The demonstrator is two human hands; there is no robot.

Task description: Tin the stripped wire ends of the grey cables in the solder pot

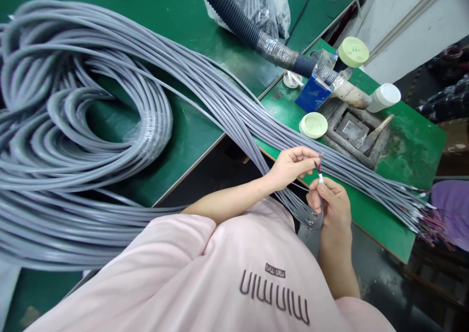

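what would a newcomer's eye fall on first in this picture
Most likely the big coils of grey cable on the green bench at left, with a long bundle stretching away to the right. Next, near the middle, the right hand holds one cable near its white band while the left hand pinches at its thin wires. A black ribbed hose crosses at the top.

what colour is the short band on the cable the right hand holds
The band is white; the head view shows it.
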